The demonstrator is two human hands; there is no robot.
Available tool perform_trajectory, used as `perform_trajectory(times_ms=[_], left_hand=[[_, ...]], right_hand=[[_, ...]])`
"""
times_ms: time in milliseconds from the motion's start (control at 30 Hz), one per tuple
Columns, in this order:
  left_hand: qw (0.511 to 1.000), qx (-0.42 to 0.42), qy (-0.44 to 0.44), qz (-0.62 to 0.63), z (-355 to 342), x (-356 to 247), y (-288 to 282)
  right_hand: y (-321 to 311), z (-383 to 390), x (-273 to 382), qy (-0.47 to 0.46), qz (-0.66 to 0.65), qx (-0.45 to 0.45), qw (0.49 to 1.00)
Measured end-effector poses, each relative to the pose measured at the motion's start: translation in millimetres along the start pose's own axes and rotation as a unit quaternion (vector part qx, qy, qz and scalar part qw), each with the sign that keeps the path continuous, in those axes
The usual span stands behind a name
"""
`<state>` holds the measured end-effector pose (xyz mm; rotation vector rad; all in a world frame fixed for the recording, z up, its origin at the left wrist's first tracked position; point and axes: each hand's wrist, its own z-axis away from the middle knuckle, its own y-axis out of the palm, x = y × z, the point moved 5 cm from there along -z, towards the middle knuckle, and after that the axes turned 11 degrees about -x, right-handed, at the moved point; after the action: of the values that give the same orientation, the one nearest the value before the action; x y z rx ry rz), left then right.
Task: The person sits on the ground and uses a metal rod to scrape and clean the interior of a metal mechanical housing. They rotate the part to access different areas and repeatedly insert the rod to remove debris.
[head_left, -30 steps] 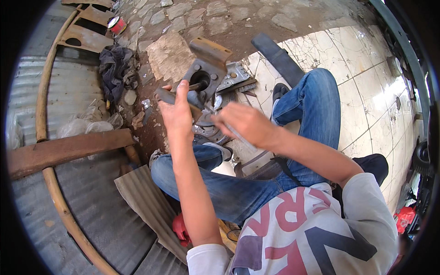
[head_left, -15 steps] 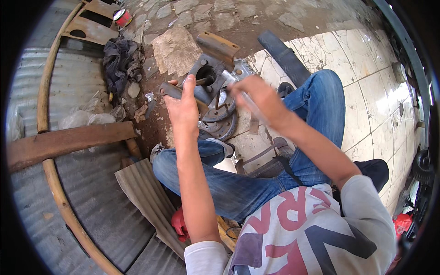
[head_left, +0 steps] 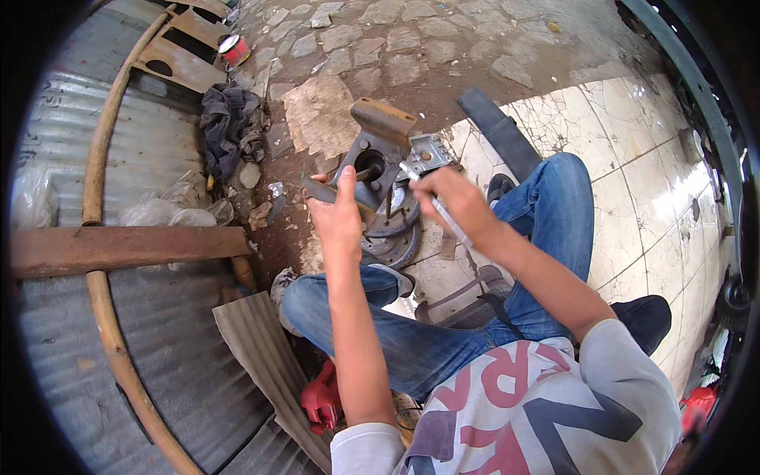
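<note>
In front of me stands a heavy steel bracket assembly (head_left: 392, 149), with a round hole in its face and a brownish curved plate (head_left: 384, 116) at its top. My left hand (head_left: 339, 218) is wrapped round a grey steel arm (head_left: 321, 190) on the assembly's near left side, thumb pointing up. Closed round a silver metal hand tool (head_left: 451, 218) with a long handle, my right hand (head_left: 459, 204) is at the right of the bracket. The tool's end lies close to the bracket; whether they touch I cannot tell. Round drilled metal discs (head_left: 400, 241) lie beneath.
A flat cardboard piece (head_left: 321, 117) and a dark cloth (head_left: 229, 127) lie beyond on the left. To the right, a long black strip (head_left: 499, 131) rests on cracked tiles. Corrugated metal and a wooden beam (head_left: 131, 251) border the left; a red object (head_left: 322, 398) is near my left arm.
The whole view has shifted, with the scene sitting slightly lower and to the right. My right hand and the silver tool have moved a little down from the bracket's top. My left hand keeps its grip.
</note>
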<state>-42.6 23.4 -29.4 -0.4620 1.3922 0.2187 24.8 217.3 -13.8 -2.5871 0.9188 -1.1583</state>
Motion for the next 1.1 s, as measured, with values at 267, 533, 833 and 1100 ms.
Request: perform_trajectory(times_ms=[267,533,833,1100], left_hand=[[0.999,0.013,0.023,-0.022,1,-1,-2],[0.999,0.032,-0.009,0.014,5,-11,4],[0.999,0.04,-0.019,-0.006,5,-14,5],[0.999,0.036,-0.019,0.028,1,-14,10]], right_hand=[[13,14,19,-0.024,-0.039,0.065,0.997],[17,27,25,-0.065,-0.05,0.093,0.992],[5,8,13,-0.05,-0.028,0.032,0.998],[-17,53,28,0.028,-0.084,0.079,0.993]])
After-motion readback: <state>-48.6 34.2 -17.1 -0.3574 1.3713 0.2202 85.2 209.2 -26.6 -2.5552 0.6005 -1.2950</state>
